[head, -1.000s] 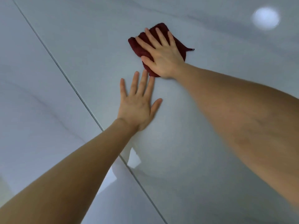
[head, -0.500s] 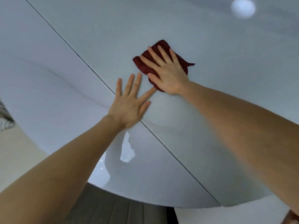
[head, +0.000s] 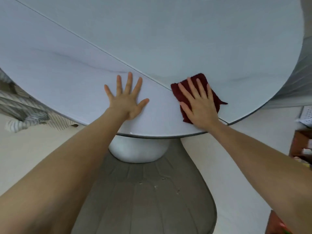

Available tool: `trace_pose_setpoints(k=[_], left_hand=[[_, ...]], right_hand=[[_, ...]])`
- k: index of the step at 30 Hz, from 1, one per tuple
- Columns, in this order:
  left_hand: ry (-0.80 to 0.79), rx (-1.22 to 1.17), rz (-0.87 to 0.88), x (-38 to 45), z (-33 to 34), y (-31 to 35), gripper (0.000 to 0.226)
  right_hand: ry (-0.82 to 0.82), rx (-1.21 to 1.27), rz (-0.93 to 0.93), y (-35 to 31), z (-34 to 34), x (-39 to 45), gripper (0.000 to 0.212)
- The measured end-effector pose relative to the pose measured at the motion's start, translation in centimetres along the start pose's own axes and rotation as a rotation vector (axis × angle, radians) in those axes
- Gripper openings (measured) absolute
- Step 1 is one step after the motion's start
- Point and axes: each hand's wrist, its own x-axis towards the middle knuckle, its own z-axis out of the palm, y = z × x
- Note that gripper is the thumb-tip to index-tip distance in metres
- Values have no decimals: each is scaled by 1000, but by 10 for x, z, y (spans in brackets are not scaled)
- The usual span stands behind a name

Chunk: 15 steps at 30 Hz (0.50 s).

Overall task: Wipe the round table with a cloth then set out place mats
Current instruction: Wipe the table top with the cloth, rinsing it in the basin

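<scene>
The round white marble table [head: 152,39] fills the upper view, with a thin seam running diagonally across it. A folded dark red cloth [head: 213,97] lies near the table's near edge. My right hand [head: 200,103] presses flat on the cloth with straight fingers, covering most of it. My left hand [head: 127,97] rests flat on the bare tabletop to the left of the cloth, fingers spread. No place mats are in view.
The table's white pedestal [head: 138,152] stands on a grey base [head: 143,200] on a pale floor. Striped fabric [head: 25,108] lies at the left. A brown wooden piece [head: 300,144] and a white perforated thing [head: 306,115] sit at the right edge.
My right hand has dragged the cloth toward me and to the right, down to the table's near edge. My left hand has slid back too. The view tilted down, showing the pedestal and floor.
</scene>
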Motion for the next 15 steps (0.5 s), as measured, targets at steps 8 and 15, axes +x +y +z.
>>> trace_pose_setpoints(k=[8,15], left_hand=[[-60,-4,23,-2,-3,-2,73],[-137,6,2,6,-13,2,74]], right_hand=[[-4,75,495,-106,3,-39,66],[12,91,262,-119,-3,23,63]])
